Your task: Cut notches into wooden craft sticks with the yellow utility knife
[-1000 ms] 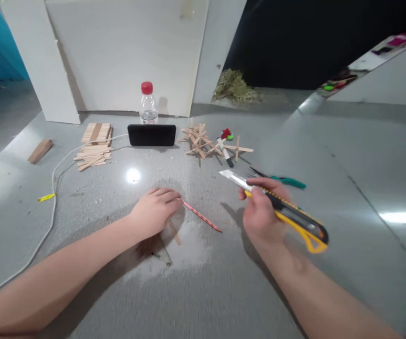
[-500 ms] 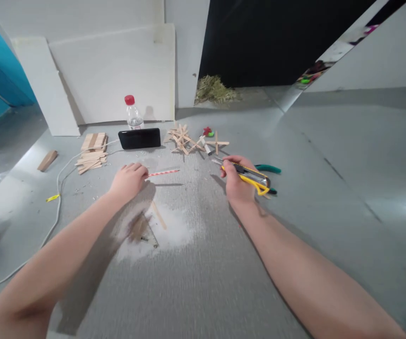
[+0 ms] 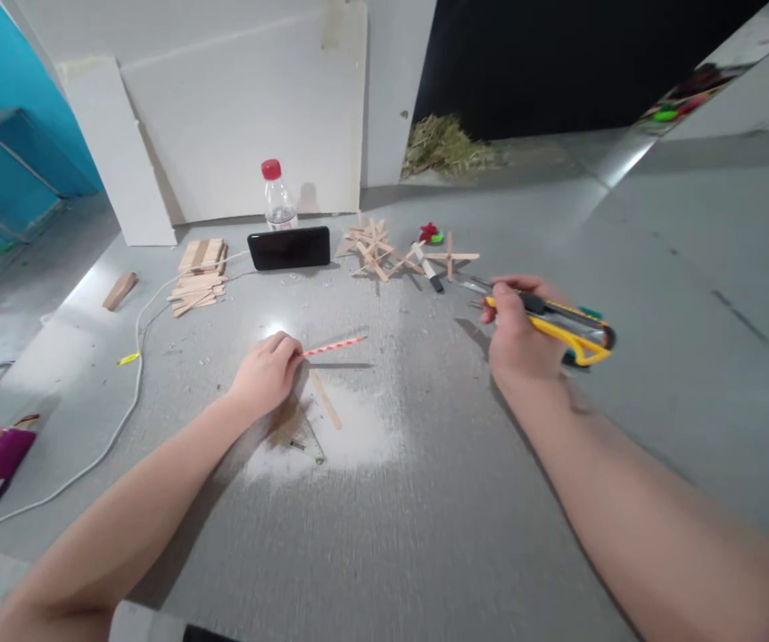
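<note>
My left hand (image 3: 269, 370) is closed on a red-and-white striped pencil (image 3: 334, 346), its tip pointing right, just above the table. Close beside that hand lie a loose craft stick (image 3: 326, 399) and a clear triangle ruler (image 3: 318, 448), both on a whitish patch. In my right hand (image 3: 522, 343) is a yellow and black utility knife (image 3: 575, 332), its blade end toward the left. Green-handled pliers (image 3: 590, 313) lie behind the right hand, mostly hidden. Near the knife's front end are a white marker-like piece with a black end (image 3: 428, 267) and crossed craft sticks (image 3: 450, 257).
A phone (image 3: 289, 249) leans before a red-capped bottle (image 3: 281, 203). Stacked craft sticks (image 3: 201, 267) stand at left, with a pile of joined sticks (image 3: 372, 245) right of the phone. A white cable (image 3: 131, 397) crosses the left side, near a magenta box (image 3: 0, 468).
The view has turned slightly left. My left hand has come nearer to me with the pencil, closer to the loose stick. My right hand has moved rightward with the utility knife.
</note>
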A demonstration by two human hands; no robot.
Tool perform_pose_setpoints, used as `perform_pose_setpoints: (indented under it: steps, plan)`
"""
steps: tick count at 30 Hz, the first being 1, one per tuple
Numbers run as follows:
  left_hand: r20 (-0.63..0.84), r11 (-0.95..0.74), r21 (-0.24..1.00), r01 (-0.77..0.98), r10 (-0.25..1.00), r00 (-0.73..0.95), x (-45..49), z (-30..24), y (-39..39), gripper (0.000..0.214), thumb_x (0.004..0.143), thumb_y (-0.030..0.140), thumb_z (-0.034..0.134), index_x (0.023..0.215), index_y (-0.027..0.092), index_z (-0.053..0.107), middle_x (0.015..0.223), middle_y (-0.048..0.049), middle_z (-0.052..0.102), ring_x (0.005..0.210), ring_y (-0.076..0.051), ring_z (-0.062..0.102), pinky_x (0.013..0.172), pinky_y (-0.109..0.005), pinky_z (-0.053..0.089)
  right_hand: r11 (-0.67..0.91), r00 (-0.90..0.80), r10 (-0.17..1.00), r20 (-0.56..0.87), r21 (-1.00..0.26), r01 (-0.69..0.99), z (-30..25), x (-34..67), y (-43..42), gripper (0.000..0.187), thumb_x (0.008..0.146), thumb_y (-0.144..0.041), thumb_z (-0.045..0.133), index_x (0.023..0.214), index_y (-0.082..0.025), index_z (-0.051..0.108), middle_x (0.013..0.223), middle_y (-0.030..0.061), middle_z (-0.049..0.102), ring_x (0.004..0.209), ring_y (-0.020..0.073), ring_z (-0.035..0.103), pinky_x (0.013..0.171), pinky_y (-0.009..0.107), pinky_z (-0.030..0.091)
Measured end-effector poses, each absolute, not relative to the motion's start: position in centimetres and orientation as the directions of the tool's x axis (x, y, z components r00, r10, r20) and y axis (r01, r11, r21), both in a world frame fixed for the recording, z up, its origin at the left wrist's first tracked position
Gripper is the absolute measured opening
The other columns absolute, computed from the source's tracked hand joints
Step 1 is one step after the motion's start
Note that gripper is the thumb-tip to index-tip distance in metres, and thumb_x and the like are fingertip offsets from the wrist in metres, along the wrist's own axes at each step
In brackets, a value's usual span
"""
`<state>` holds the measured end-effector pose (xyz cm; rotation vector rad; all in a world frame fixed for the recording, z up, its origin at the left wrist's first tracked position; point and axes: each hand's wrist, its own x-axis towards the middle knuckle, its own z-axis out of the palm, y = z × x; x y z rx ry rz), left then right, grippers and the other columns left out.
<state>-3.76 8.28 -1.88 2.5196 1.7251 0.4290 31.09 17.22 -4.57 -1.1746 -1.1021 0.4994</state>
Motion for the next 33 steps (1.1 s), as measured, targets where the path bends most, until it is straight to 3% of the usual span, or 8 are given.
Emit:
perform_pose_setpoints:
  steps: [4, 7, 10, 17, 24, 29, 33]
  plan:
    - [0.207, -0.444, 0.187, 0.876, 0.89, 0.407, -2.8, -2.0, 8.0, 0.03, 0.1, 0.037, 0.062, 0.12, 0.015, 0.063, 0.119, -0.0082, 0.066, 0.103, -0.02, 0.066, 0.091, -0.041, 0.058, 0.367, 0.424, 0.799, 0.425, -0.905, 0.215, -4.8, 30.7, 16.6, 0.015, 0.088, -0.043, 0.071, 0.091, -0.029, 0.073, 0.069, 0.0006, 0.064, 0.055, 0.0184, 0.055, 0.056, 0.036, 0.04]
    - [0.199, -0.536, 0.189, 0.823, 0.841, 0.502, -2.2, -1.8, 7.6, 0.023, 0.106, 0.023, 0.043, 0.105, 0.015, 0.064, 0.107, -0.0091, 0.068, 0.098, -0.02, 0.064, 0.089, -0.04, 0.053, 0.365, 0.406, 0.808, 0.426, -0.904, 0.222, -4.8, 30.2, 16.2, 0.013, 0.088, -0.042, 0.072, 0.092, -0.029, 0.074, 0.068, 0.0017, 0.061, 0.054, 0.0194, 0.054, 0.057, 0.038, 0.038]
    - [0.198, -0.633, 0.207, 0.746, 0.774, 0.602, -2.0, -1.7, 7.1, 0.025, 0.105, 0.019, 0.038, 0.106, 0.016, 0.063, 0.115, -0.0104, 0.068, 0.1, -0.021, 0.062, 0.089, -0.038, 0.05, 0.359, 0.389, 0.812, 0.435, -0.898, 0.254, -4.8, 29.9, 16.1, 0.014, 0.087, -0.043, 0.072, 0.092, -0.03, 0.075, 0.068, 0.0014, 0.061, 0.055, 0.0203, 0.055, 0.057, 0.039, 0.039]
    - [0.256, -0.701, 0.238, 0.672, 0.713, 0.653, -2.4, -2.0, 7.2, 0.02, 0.101, 0.013, 0.041, 0.105, 0.016, 0.06, 0.11, -0.01, 0.069, 0.095, -0.024, 0.061, 0.082, -0.039, 0.049, 0.364, 0.4, 0.797, 0.452, -0.889, 0.28, -4.5, 30.4, 17.0, 0.021, 0.088, -0.047, 0.066, 0.092, -0.027, 0.07, 0.065, -0.0031, 0.061, 0.051, 0.0164, 0.057, 0.051, 0.033, 0.042]
    - [0.244, -0.662, 0.266, 0.701, 0.749, 0.616, -2.4, -1.2, 7.4, 0.018, 0.102, 0.013, 0.042, 0.103, 0.016, 0.059, 0.107, -0.0079, 0.07, 0.095, -0.021, 0.063, 0.081, -0.037, 0.051, 0.352, 0.411, 0.805, 0.427, -0.903, 0.248, -3.7, 30.2, 17.0, 0.021, 0.091, -0.044, 0.061, 0.093, -0.024, 0.068, 0.069, -0.0014, 0.063, 0.053, 0.015, 0.058, 0.053, 0.031, 0.046]
    - [0.235, -0.612, 0.254, 0.749, 0.79, 0.566, -2.1, -0.3, 8.3, 0.02, 0.105, 0.02, 0.044, 0.099, 0.018, 0.063, 0.102, -0.0066, 0.071, 0.092, -0.02, 0.064, 0.081, -0.036, 0.05, 0.341, 0.344, 0.835, 0.429, -0.895, 0.288, -2.9, 29.4, 16.0, 0.021, 0.091, -0.046, 0.064, 0.098, -0.026, 0.069, 0.071, -0.0018, 0.065, 0.056, 0.0157, 0.059, 0.056, 0.032, 0.047]
    - [0.211, -0.678, 0.23, 0.698, 0.735, 0.645, -1.6, -1.0, 9.9, 0.019, 0.103, 0.019, 0.048, 0.097, 0.019, 0.067, 0.102, -0.004, 0.073, 0.096, -0.021, 0.065, 0.083, -0.036, 0.047, 0.336, 0.225, 0.873, 0.433, -0.868, 0.366, -2.1, 28.7, 14.7, 0.022, 0.092, -0.044, 0.064, 0.104, -0.027, 0.07, 0.073, -0.0013, 0.068, 0.064, 0.0182, 0.064, 0.066, 0.035, 0.052]
